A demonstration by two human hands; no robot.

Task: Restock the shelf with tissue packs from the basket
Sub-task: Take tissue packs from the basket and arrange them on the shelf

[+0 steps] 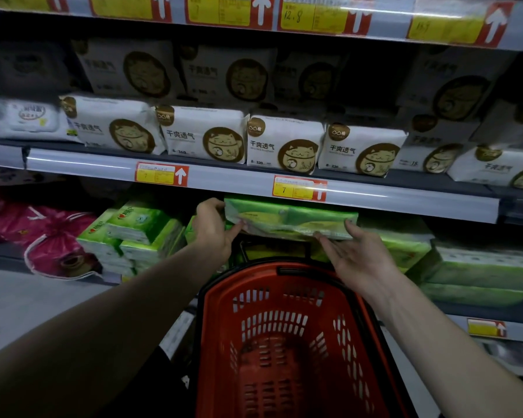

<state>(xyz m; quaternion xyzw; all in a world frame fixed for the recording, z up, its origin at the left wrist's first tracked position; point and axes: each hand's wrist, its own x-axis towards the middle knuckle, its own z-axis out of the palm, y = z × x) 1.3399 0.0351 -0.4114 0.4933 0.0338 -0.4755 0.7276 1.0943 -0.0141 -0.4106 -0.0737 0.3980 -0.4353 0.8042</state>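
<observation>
A green tissue pack [290, 218] is held level just under the edge of the shelf rail [254, 182], in front of the lower shelf. My left hand [213, 229] grips its left end, thumb on top. My right hand [355, 254] supports its right underside with fingers spread flat against it. Below the pack stands the red plastic basket [360, 333]; its inside looks bare, with a black handle at its far rim. More green tissue packs [133, 233] are stacked on the lower shelf to the left, and others [477, 267] to the right.
The shelf above holds a row of white packs with a gold cat print [203, 137]. Pink drawstring bags [52, 236] lie at the far left of the lower shelf. Yellow and red price tags [299, 188] sit on the shelf rails. Grey floor shows at lower left.
</observation>
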